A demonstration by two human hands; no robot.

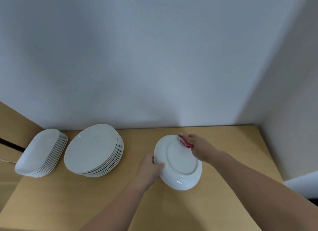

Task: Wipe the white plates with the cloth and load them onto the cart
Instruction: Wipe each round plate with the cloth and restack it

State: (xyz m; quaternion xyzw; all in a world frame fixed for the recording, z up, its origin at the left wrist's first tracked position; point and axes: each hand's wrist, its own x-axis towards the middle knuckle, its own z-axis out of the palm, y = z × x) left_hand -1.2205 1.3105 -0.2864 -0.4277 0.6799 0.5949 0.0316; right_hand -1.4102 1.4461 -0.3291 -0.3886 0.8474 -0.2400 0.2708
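Right of centre, the left hand (151, 167) grips the rim of an upturned white plate (180, 163), its foot ring showing, over the wooden surface (51, 205). The right hand (199, 146) pinches a red cloth (185, 141) against the far rim. Best to sweep round the rim, then inside the ring, keeping a firm hold. No writing is readable.

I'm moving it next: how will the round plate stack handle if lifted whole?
The round plate stack is probably heavy, being many plates deep. Its smooth, glossy plates may slide on each other if tilted. Likely rigid, chip-prone ceramic.
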